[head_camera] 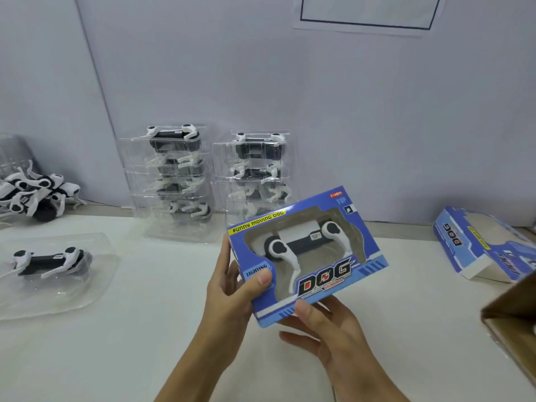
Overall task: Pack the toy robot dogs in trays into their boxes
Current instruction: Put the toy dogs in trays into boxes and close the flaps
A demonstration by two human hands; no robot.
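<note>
The person holds a blue windowed box (307, 256) above the white desk (150, 338), tilted, its front toward the camera. Through the window shows a black-and-white toy robot dog (301, 242) packed inside. The left hand (232, 288) grips the box's left end, thumb on the front and fingers curled behind. The right hand (327, 329) holds the lower edge, thumb on the front, fingers underneath.

Two stacks of clear trays with dogs, the left stack (174, 181) and the right stack (258, 169), stand against the wall behind. A single dog in a tray (49, 262) lies at the left, with a heap of loose dogs (37, 195) beyond it. An open empty box (475, 245) lies at the right, near a brown carton (513, 306).
</note>
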